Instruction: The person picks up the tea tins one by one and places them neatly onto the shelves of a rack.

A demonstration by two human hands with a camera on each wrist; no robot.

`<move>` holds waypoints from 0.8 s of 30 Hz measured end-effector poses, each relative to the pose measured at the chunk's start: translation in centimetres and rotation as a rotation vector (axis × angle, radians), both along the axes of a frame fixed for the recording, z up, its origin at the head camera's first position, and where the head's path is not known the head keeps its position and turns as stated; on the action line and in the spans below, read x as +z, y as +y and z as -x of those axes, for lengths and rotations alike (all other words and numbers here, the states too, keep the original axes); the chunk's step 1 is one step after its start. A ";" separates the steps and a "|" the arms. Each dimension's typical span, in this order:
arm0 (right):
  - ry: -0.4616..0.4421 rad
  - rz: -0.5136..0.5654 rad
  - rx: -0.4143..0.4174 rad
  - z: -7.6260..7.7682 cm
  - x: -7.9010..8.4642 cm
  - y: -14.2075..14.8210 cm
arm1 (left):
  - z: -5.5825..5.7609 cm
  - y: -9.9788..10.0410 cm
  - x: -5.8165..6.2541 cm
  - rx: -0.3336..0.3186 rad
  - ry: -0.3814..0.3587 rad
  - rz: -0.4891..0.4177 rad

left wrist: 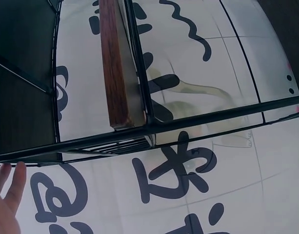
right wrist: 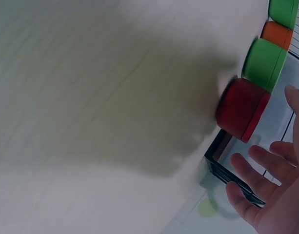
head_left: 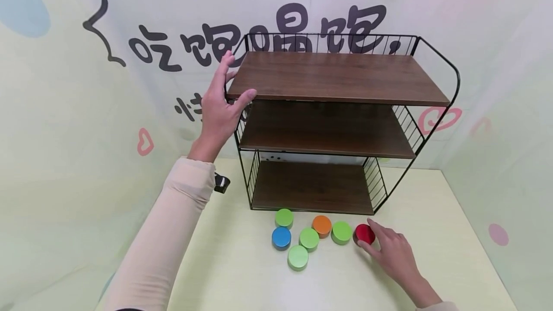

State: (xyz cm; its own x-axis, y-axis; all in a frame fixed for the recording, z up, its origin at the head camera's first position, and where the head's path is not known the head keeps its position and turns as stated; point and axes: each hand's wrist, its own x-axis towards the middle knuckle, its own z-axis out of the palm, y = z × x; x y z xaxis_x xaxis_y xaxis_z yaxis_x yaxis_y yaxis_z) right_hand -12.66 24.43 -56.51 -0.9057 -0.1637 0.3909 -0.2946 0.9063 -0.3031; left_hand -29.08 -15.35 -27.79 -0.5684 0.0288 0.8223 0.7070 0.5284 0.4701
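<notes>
A three-tier rack (head_left: 332, 78) with brown wooden boards and a black wire frame stands at the back. My left hand (head_left: 218, 109) holds its upper left corner, the thumb at the top board's front edge and the fingers along the side. In the left wrist view, two fingertips (left wrist: 17, 170) meet the black side rail (left wrist: 90, 145). My right hand (head_left: 395, 253) is spread beside a red round tin (head_left: 365, 234), thumb and forefinger on either side of it. In the right wrist view, a gap shows between the fingers (right wrist: 259, 175) and the red tin (right wrist: 242, 108).
Left of the red tin lie several green tins (head_left: 342, 232), an orange tin (head_left: 322, 225) and a blue tin (head_left: 282, 238), in front of the rack's bottom board (head_left: 313, 186). A small black object (head_left: 222, 183) shows beside my left sleeve. Printed curtains (head_left: 86, 157) surround the pale table (head_left: 242, 272).
</notes>
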 end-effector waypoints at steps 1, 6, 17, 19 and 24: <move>0.006 0.000 0.000 0.0 -0.1 -0.1 | 0.1 0.0 0.0 0.006 -0.001 -0.002; 0.027 -0.001 0.004 -0.1 -0.5 -0.4 | 0.1 0.0 -0.1 0.020 -0.030 -0.020; 0.044 -0.001 0.004 -0.2 -1.0 -0.5 | 0.4 0.3 -0.3 0.000 -0.011 -0.077; 0.052 -0.001 0.005 -0.2 -1.1 -0.4 | 0.4 0.4 -0.4 -0.009 -0.014 -0.088; 0.059 -0.007 0.001 -0.1 -1.4 -0.2 | 0.5 0.5 -0.5 -0.026 -0.017 -0.109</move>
